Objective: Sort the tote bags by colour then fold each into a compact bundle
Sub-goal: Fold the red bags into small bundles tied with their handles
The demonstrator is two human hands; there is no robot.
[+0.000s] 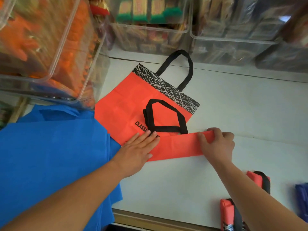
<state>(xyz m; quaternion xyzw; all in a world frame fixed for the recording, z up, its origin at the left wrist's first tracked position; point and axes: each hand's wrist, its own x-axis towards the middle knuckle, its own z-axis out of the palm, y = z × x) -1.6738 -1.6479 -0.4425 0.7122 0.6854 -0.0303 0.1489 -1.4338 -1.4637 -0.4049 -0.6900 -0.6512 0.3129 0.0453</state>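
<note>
A red tote bag (126,104) with a black-and-white scribble band and black handles lies flat on the white surface (250,110). One handle is folded down onto the bag, the other sticks out at the far end. The bag's near edge is folded over into a strip (178,145). My left hand (138,150) presses flat on the strip's left end. My right hand (216,144) pinches the strip's right end between thumb and fingers. A stack of blue tote bags (53,157) lies at the left, touching the red bag.
Two folded red bundles (257,179) (227,214) and a dark blue bundle (302,200) lie at the near right. Clear plastic bins (50,47) (150,27) (241,44) of packaged goods overhang the far and left sides. The counter's front edge (150,220) runs below.
</note>
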